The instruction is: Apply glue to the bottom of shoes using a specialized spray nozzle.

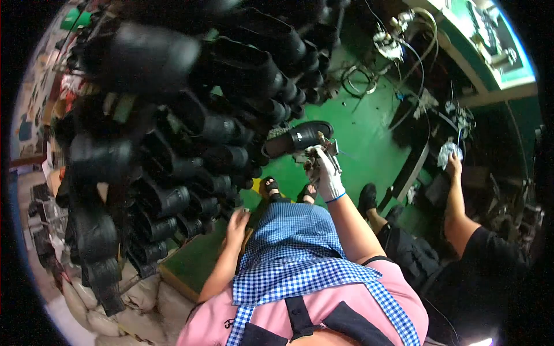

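Note:
My right hand [324,176], in a white knitted glove with a blue cuff, is raised in front of my apron. Its fingers are closed round a small metal tool [330,151] that looks like a spray gun; the grip is partly hidden. Just beyond the tool is a black slide sandal [300,138] with a small light mark on its strap. Whether the glove touches the sandal I cannot tell. My bare left hand [235,228] hangs low by the apron's left side, its fingers loosely apart with nothing visible in them. Many black slide sandals [222,127] hang in stacked rows nearby.
Pale sacks [138,300] lie at the lower left beside a green board [193,265]. On the right, another person's hand [454,164] holds a crumpled pale cloth [449,153]. Hoses and metal fittings [389,46] stand at the back right above the green floor [369,138].

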Demonstrator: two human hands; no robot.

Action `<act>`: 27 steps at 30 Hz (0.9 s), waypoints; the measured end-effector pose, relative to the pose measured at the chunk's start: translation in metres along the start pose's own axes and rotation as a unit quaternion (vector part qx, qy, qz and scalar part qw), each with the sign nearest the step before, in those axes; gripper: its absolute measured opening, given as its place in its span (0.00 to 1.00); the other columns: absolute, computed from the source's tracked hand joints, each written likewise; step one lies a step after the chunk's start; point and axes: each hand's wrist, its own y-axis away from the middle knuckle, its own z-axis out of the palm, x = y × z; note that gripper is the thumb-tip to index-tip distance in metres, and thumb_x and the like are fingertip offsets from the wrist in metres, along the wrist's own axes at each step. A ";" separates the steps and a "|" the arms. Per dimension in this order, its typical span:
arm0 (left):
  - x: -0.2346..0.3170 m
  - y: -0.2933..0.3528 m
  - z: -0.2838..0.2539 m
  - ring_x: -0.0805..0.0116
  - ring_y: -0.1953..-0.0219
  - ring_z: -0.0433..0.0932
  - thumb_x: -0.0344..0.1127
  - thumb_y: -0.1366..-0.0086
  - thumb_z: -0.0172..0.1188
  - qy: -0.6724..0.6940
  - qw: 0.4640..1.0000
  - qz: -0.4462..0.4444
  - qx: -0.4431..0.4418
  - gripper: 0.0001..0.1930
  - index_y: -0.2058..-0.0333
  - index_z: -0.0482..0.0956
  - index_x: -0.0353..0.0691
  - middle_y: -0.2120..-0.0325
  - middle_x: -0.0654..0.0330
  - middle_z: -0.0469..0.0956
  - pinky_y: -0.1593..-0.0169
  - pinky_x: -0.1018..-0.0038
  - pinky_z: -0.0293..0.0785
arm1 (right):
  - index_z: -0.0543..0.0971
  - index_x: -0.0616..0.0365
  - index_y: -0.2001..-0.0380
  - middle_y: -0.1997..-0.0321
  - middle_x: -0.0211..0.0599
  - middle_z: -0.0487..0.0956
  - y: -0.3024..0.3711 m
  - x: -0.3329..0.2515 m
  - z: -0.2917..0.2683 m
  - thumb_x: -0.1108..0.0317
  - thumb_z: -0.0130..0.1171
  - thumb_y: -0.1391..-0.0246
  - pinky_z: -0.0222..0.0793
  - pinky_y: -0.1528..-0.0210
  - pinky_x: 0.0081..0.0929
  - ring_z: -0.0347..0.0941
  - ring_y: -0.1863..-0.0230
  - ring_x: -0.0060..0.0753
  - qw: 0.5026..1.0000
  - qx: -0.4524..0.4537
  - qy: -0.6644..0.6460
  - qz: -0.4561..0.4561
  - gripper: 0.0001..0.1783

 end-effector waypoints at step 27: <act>0.045 0.069 -0.402 0.62 0.52 0.70 0.58 0.34 0.40 0.309 0.639 0.181 0.680 0.24 0.50 0.66 0.46 0.51 0.60 0.67 0.50 0.62 0.67 | 0.74 0.47 0.64 0.72 0.26 0.74 -0.066 0.011 0.177 0.57 0.58 0.40 0.69 0.71 0.27 0.71 0.71 0.25 0.994 -0.079 0.002 -0.077 0.08</act>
